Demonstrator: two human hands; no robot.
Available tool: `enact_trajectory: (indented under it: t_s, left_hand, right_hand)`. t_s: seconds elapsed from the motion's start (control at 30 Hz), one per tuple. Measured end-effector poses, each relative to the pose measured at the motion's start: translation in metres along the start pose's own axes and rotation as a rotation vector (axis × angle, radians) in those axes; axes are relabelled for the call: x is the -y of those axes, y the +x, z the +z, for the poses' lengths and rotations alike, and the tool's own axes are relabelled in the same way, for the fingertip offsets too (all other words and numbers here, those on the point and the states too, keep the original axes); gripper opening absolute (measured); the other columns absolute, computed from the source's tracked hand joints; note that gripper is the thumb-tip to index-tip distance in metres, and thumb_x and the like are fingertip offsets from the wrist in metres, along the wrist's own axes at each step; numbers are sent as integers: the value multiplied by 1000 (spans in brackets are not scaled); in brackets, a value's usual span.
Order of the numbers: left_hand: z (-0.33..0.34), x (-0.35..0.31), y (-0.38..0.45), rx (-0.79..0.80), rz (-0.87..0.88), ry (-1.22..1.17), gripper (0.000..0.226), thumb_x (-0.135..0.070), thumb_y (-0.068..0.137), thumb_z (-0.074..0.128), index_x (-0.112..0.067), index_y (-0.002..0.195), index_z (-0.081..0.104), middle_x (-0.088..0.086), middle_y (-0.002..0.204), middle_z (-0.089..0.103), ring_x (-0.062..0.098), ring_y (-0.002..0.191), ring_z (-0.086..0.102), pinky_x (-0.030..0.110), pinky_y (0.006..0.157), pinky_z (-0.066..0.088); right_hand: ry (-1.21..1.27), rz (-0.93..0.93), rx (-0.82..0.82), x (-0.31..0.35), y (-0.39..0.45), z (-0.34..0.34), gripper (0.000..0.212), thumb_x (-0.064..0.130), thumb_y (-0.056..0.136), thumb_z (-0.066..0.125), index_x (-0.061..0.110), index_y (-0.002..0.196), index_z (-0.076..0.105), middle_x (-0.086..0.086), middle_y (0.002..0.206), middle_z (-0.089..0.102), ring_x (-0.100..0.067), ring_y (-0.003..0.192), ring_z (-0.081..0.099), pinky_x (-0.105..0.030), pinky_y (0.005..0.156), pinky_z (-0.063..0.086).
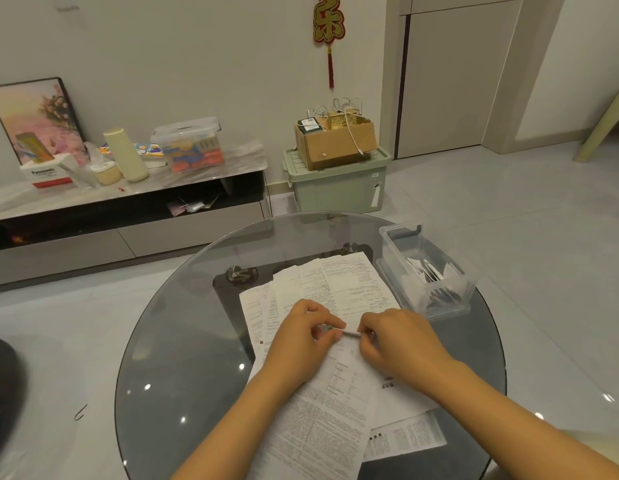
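Pinching: left hand (301, 337) and right hand (394, 344) each grip one end of a thin white strip (349, 332) with curled fingertips; what the strip is cannot be told.
Strip's place: just above the printed sheets (335, 410), over the middle of the round glass table (183, 341).
Sheets: overlapping, spread flat from the table's middle to its near edge.
Clear plastic bin (398, 237): at the table's far right edge, folded papers (427, 271) inside.
Beyond the table: green storage box (335, 192) with a cardboard box (335, 143) on its lid.
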State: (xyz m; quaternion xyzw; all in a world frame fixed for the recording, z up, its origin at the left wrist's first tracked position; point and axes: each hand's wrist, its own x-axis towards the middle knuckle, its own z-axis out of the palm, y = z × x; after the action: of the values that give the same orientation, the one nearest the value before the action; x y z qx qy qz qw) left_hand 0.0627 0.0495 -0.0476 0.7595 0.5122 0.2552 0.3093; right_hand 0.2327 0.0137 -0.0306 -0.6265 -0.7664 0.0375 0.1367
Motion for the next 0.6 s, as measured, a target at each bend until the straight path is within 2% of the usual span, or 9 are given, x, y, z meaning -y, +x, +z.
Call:
enact_trajectory:
  t_s: [0.13,0.3,0.4,0.53,0.6]
  left_hand:
    - [-1,-9,6,-69,40,-76,15,-17,87,66,-31,85,70,-15,100,55,-2,78,55,8,72,42]
    - [-13,-35,21,-123,93,-127,24,-9,87,63,-30,79,65,-13,87,63,-2,72,59,9,67,45]
    - [-20,-55,34,-81,118,-158,18,-9,89,61,-24,83,68,-11,75,67,-2,67,62,9,68,47]
    - [-25,-80,51,6,165,-188,18,-10,90,60,-25,83,66,-11,73,68,-6,65,60,10,69,47]
    - [-23,-91,63,65,184,-177,15,-12,91,59,-24,85,66,-9,74,70,-5,68,61,13,73,49]
  right_hand:
    - [75,11,-119,-1,0,-5,24,28,94,41,21,102,63,4,92,66,-14,85,57,-25,67,39]
    - [234,45,-296,-7,2,-13,13,24,90,56,18,87,66,6,80,63,-11,69,53,-24,59,41]
    - [291,49,-387,-13,2,-22,6,20,87,62,17,84,67,7,75,60,-11,64,54,-26,57,47]
    - [311,88,-501,-24,0,-34,2,15,84,67,16,84,69,10,72,59,-6,62,51,-13,55,38]
    - [310,123,-543,-34,0,-42,3,13,83,69,14,85,71,6,74,64,-7,62,52,-16,55,44]
